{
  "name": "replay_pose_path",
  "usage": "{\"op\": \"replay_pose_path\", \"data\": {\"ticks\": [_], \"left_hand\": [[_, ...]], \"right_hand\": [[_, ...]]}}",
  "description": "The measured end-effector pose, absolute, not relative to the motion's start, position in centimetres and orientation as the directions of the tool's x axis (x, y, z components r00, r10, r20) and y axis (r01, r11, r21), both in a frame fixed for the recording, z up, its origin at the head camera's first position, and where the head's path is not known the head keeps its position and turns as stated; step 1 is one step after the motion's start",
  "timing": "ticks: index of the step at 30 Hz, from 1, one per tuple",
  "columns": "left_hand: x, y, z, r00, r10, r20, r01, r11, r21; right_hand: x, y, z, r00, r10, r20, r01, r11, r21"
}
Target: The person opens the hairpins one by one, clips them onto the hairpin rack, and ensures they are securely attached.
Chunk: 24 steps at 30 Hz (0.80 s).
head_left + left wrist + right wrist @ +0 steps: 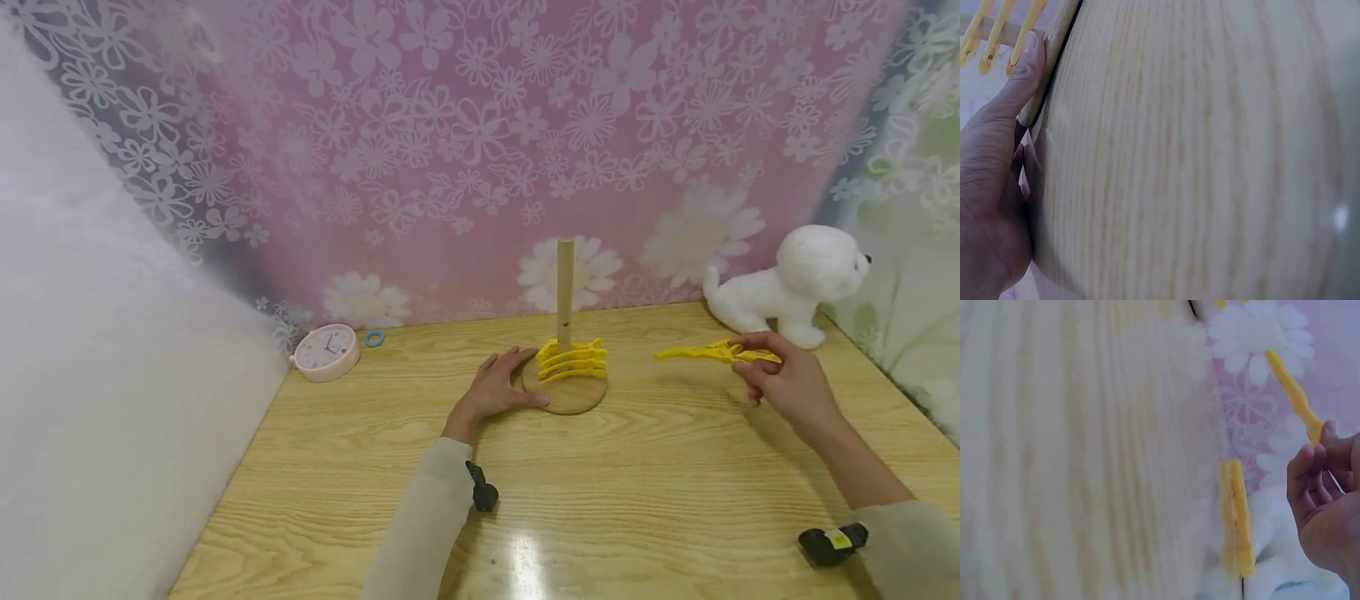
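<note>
My left hand (497, 387) grips the base (576, 402); my right hand (797, 385) pinches 1 yellow piece (693, 354), probably for stacking: carry it left.

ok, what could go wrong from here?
The pinched piece juts well past the right grip, so it could swivel or slip. A second piece lies nearby and might get brushed. If the left grip leaves the base, a bumped post could tip.
</note>
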<state>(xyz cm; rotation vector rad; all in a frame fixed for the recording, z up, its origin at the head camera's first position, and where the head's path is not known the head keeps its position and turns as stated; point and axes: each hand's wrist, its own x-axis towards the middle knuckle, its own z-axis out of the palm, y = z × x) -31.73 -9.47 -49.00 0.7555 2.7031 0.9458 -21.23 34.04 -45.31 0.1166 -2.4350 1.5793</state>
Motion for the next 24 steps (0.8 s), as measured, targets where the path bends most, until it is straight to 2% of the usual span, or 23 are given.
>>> {"op": "replay_pose_path", "data": {"ticks": [24], "left_hand": [[-31.8,-9.6,-49.1,-0.859,0.512,-0.011,0.399,0.683,0.612]], "right_hand": [[-24.8,25.4,-44.6,-0.928,0.165,0.333,-0.300,0.194,-0.934]]}}
